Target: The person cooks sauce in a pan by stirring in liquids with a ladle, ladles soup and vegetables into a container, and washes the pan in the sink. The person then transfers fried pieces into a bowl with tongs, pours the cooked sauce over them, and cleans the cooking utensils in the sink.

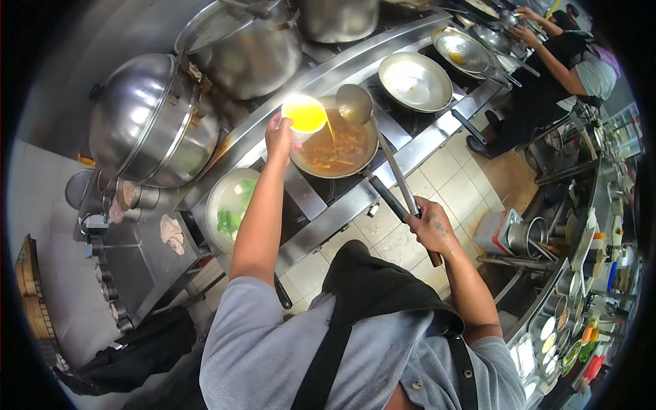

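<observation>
My left hand (279,139) grips a white bowl (305,117) of bright yellow liquid, tilted over a pan (335,147) of brown soup. A thin yellow stream runs from the bowl's rim into the soup. My right hand (434,225) is closed round the ladle's handle, near the black end of the pan's handle; whether it also grips the pan is unclear. The metal ladle (354,104) has its bowl over the pan's far right edge. Left of that pan, partly behind my left forearm, sits another pan (231,208) with green leaves and pale liquid.
An empty pan (415,81) and a pan with a strainer (459,51) stand farther right on the stove. Large steel pots (239,55) line the back left. A co-worker (564,68) stands at the upper right. Ingredient containers (550,342) fill the right counter.
</observation>
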Tool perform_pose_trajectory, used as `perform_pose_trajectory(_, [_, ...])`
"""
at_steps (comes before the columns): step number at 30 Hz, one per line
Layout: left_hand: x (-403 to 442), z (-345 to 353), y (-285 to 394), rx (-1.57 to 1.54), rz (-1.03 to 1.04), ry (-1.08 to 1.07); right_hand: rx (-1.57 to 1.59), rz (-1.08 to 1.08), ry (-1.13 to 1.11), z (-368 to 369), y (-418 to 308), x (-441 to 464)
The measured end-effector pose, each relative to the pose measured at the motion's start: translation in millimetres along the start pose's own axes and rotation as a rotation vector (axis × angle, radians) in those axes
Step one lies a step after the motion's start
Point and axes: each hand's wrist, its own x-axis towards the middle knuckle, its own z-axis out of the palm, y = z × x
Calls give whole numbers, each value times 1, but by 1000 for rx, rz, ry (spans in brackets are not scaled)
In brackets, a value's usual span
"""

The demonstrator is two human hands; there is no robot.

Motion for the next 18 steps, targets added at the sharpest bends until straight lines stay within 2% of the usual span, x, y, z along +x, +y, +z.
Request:
perform_pose_trajectory(4, [25,4,0,-114,69,93,30,41,22,11,7,5])
perform_pose_trajectory(8, [21,0,15,-178,102,94,-8,6,39,19,14,14])
perform_pose_trajectory(13, [-4,-19,9,-296,103,-49,-82,-119,77,21,31,28])
perform_pose_trajectory(15, [-16,-23,1,-411,-11,-84,-197,-236,89,16,33,33])
perform_pose_trajectory(17, [-28,-26,-1,-446,-57,-100,-252,-256,63,9,39,40])
perform_pose_trajectory(18, [-37,-25,2,-491,-108,-122,-404,-305,76,7,47,48])
